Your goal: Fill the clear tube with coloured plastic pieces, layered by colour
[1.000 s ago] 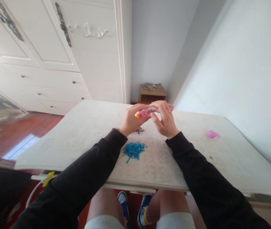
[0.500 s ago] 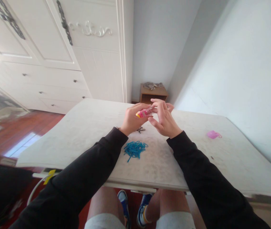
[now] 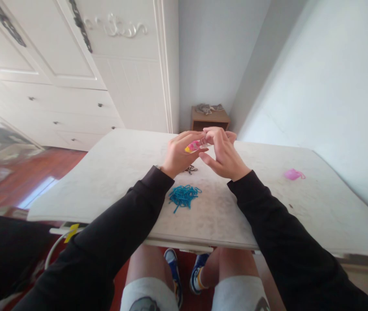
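Observation:
Above the far part of the white table, my left hand (image 3: 177,153) is wrapped round a small clear plastic packet (image 3: 194,146) with pink and yellow in it. My right hand (image 3: 223,154) has its bent fingers at the packet's right end, while its thumb stays a little apart below. Fingers cover much of the packet, so its exact kind is unclear. On the table below lies a loose heap of blue cord (image 3: 184,197). Just beyond the cord, partly under my left hand, are small dark pieces (image 3: 190,169) too small to name.
A pink pouch with a loop (image 3: 294,174) lies on the right of the white table (image 3: 106,172). Behind the table stands a small wooden stand (image 3: 210,116) with grey cloth on it. A white wardrobe (image 3: 132,95) is at the left, a wall at the right.
The view has shifted slightly. Both hands stay together at the packet, with the right fingers still at its right end. Blue cord and pink pouch lie as before.

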Motion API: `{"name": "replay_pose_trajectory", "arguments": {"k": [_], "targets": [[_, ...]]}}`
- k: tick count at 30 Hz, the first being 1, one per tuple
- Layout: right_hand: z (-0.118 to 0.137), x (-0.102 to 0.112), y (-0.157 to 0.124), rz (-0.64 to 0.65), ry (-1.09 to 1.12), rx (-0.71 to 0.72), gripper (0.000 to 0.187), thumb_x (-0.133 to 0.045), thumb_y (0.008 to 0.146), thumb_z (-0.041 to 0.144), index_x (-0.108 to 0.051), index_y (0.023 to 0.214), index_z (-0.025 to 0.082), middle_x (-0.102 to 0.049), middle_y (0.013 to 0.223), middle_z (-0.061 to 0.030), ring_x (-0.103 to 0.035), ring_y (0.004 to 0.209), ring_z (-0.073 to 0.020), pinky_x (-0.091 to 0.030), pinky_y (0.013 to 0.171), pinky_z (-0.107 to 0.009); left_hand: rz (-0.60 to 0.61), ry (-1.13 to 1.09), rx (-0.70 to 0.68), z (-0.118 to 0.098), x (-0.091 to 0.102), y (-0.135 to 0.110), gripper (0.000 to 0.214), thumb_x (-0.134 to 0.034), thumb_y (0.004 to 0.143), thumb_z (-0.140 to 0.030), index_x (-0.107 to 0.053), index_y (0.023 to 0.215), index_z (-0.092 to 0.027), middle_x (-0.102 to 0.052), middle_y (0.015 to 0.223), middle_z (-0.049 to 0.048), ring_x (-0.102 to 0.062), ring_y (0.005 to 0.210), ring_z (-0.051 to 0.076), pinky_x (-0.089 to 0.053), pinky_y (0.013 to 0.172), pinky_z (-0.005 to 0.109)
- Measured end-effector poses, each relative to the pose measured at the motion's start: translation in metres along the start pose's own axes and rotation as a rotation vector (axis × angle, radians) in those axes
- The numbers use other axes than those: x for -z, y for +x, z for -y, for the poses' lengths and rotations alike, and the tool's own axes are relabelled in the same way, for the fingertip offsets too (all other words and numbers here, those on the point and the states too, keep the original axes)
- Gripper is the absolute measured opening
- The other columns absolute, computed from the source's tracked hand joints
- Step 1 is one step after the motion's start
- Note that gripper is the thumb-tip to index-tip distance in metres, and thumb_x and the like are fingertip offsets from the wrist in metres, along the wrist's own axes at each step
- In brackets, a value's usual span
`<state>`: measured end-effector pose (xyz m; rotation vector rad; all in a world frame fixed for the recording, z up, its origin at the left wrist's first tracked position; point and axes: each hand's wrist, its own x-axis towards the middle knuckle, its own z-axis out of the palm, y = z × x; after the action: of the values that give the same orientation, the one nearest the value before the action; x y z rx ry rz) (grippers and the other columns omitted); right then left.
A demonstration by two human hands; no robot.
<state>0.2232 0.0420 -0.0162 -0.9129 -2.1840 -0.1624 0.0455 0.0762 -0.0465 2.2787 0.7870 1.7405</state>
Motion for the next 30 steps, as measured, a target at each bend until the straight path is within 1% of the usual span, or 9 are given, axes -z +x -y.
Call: {"name": "replay_pose_trajectory", "arguments": {"k": [5,7,9,11,13,15,19,26,30], "targets": [[0.003,0.003,-0.001,-0.247,-0.005,-0.037,0.021,-0.052,0.099,0.037,-0.058,0.113,0.022,-0.067,0.111,-0.0121,-0.058,0.121,-0.0349,-0.041,0.103,-0.056,-0.069,-0.032,0.104,0.009,0.001,0.002,0.032,-0.084,0.082,-0.030,-0.074,0.111,-0.022,-0.079,0.115,0.0060,-0.074,0.105,0.019,-0.060,0.092,0.034],[0.007,0.007,0.000,-0.273,0.020,-0.066,0.015,-0.057,0.096,0.034,-0.061,0.103,0.022,-0.067,0.099,-0.0096,-0.061,0.109,-0.0321,-0.044,0.099,-0.052,-0.132,-0.039,0.168,0.016,0.001,0.003,0.035,-0.086,0.079,-0.028,-0.074,0.110,-0.021,-0.079,0.111,0.0047,-0.074,0.101,0.017,-0.061,0.088,0.031],[0.013,0.010,0.000,-0.107,0.120,-0.069,0.011,-0.063,0.093,0.033,-0.062,0.091,0.021,-0.066,0.085,-0.0051,-0.063,0.090,-0.0256,-0.048,0.088,-0.044,-0.209,-0.042,0.237,0.025,0.001,0.005,0.036,-0.087,0.077,-0.026,-0.073,0.109,-0.021,-0.080,0.106,0.0032,-0.074,0.096,0.015,-0.060,0.084,0.028],[0.022,0.007,-0.002,0.202,0.265,-0.037,0.017,-0.071,0.090,0.035,-0.064,0.087,0.020,-0.067,0.081,-0.0027,-0.063,0.079,-0.0205,-0.049,0.079,-0.037,-0.281,-0.047,0.298,0.032,0.000,0.007,0.036,-0.087,0.075,-0.024,-0.072,0.108,-0.021,-0.080,0.101,0.0024,-0.074,0.091,0.014,-0.060,0.080,0.026],[0.033,0.000,-0.006,0.462,0.346,0.000,0.029,-0.080,0.085,0.042,-0.068,0.096,0.018,-0.072,0.092,-0.0056,-0.066,0.087,-0.0219,-0.051,0.082,-0.036,-0.331,-0.048,0.345,0.037,0.000,0.008,0.035,-0.087,0.074,-0.023,-0.072,0.106,-0.021,-0.080,0.099,0.0023,-0.074,0.089,0.014,-0.060,0.078,0.026],[0.043,-0.009,-0.012,0.576,0.336,0.024,0.047,-0.086,0.079,0.048,-0.069,0.112,0.018,-0.073,0.107,-0.0103,-0.067,0.102,-0.0266,-0.051,0.091,-0.039,-0.348,-0.047,0.371,0.037,0.000,0.009,0.034,-0.087,0.074,-0.022,-0.071,0.104,-0.021,-0.080,0.099,0.0026,-0.074,0.088,0.014,-0.060,0.078,0.026],[0.058,-0.023,-0.020,0.664,0.305,0.052,0.060,-0.090,0.073,0.049,-0.068,0.121,0.019,-0.071,0.114,-0.0122,-0.064,0.108,-0.0293,-0.051,0.094,-0.041,-0.319,-0.039,0.386,0.032,0.001,0.010,0.033,-0.087,0.074,-0.022,-0.071,0.103,-0.020,-0.080,0.102,0.0035,-0.074,0.089,0.014,-0.060,0.078,0.026],[0.068,-0.031,-0.025,0.702,0.273,0.093,0.010,-0.076,0.088,0.021,-0.075,0.097,0.017,-0.070,0.096,-0.0089,-0.063,0.093,-0.0222,-0.050,0.086,-0.036,-0.287,-0.044,0.392,0.027,0.001,0.010,0.033,-0.086,0.074,-0.021,-0.071,0.103,-0.019,-0.079,0.098,0.0030,-0.073,0.090,0.014,-0.061,0.080,0.027],[0.065,-0.039,-0.025,0.696,0.339,0.103,0.009,-0.071,0.089,0.012,-0.078,0.094,0.015,-0.072,0.096,-0.0093,-0.065,0.088,-0.0197,-0.051,0.083,-0.033,-0.266,-0.032,0.381,0.028,0.001,0.010,0.033,-0.086,0.075,-0.022,-0.071,0.104,-0.019,-0.079,0.101,0.0039,-0.073,0.091,0.015,-0.062,0.082,0.028]]}}
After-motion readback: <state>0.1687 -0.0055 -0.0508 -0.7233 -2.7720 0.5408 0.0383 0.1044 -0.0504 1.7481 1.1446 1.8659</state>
